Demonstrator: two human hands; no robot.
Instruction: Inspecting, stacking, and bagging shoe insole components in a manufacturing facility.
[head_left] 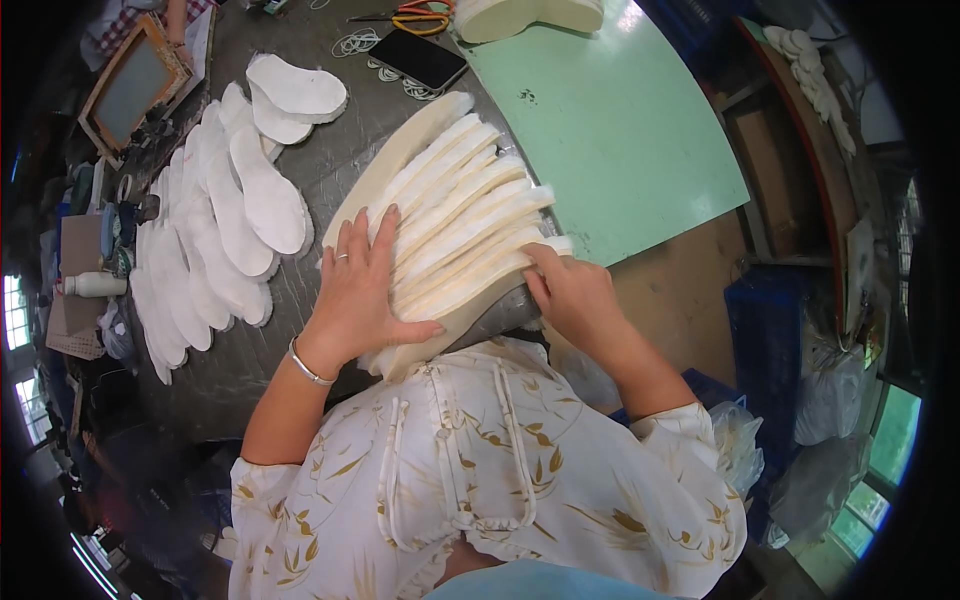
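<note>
A fanned stack of fleece-edged insoles (455, 215) lies on the dark tabletop (230, 385) between the hands, left of the green board (620, 140), its pieces running lengthwise from the near left to the far right, so the left hand (352, 290) lies at their near-left ends and the right hand (582, 300) at the right end of the nearest piece. The left fingers spread wide and rest across the stack without clasping it, while the right thumb and bent forefinger pinch that nearest insole's edge.
</note>
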